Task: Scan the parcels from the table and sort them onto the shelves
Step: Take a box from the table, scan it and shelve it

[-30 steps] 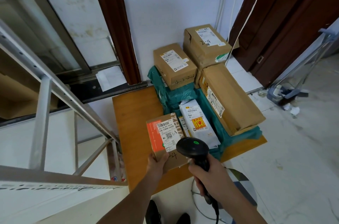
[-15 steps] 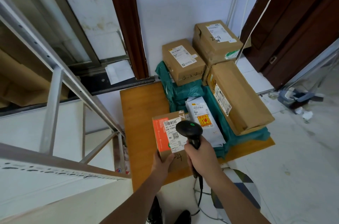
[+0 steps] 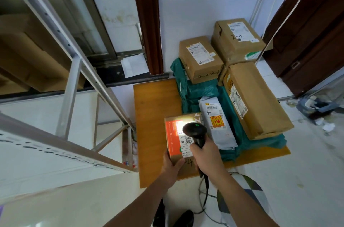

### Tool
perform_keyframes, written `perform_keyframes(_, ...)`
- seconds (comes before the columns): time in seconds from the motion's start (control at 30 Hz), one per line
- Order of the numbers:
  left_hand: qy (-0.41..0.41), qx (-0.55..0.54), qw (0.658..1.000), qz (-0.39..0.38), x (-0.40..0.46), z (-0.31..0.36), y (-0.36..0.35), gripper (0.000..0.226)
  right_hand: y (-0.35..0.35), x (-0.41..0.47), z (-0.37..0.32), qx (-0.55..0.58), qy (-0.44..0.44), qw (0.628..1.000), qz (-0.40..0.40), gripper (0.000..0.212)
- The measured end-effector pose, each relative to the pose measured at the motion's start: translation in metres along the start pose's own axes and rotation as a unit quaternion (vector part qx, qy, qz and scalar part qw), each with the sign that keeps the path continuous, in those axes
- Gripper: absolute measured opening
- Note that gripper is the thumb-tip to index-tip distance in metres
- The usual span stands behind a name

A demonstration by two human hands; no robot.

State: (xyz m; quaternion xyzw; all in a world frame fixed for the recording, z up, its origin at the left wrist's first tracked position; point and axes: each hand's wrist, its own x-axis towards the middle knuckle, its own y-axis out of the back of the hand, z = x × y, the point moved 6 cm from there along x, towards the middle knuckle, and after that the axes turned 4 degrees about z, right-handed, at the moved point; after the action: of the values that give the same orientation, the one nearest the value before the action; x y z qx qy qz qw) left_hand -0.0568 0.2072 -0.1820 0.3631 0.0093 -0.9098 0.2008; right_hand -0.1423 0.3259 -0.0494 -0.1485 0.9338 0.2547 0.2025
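Observation:
A small cardboard parcel with an orange side and a white label lies at the near end of the wooden table. My left hand grips its near left corner. My right hand holds a black barcode scanner just above the label, and a bright patch of light falls on the label's top. Behind it lie a grey bagged parcel, a long brown paper parcel and two cardboard boxes, all on a green plastic bag.
A metal shelf frame stands at the left, close to the table's edge, with a large cardboard box behind it. A dark wooden door is at the right. The scanner cable hangs to the tiled floor by a patterned stool.
My right hand has brought the scanner forward and down over the small parcel's label, and light now shines on the label. My left hand keeps hold of the parcel.

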Motion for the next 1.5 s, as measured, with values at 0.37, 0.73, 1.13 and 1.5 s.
perform_keyframes(0.37,0.051,0.039,0.997,0.033,0.017,-0.008,0.015,0.089,0.007,-0.02,-0.005,0.046,0.0,0.998,-0.034,0.005)
perform_keyframes(0.73,0.031,0.037,0.997,-0.06,0.03,-0.012,0.013,0.128,0.018,-0.028,0.002,0.068,-0.017,0.997,-0.023,0.003)
perform_keyframes(1.13,0.015,0.03,0.997,-0.067,0.032,-0.013,0.013,0.124,0.013,-0.042,-0.012,0.053,0.011,0.998,-0.03,0.011)
perform_keyframes(1.5,0.002,0.034,0.996,-0.081,0.029,-0.016,0.012,0.118,0.009,-0.044,-0.012,0.069,-0.012,0.997,-0.029,0.01)
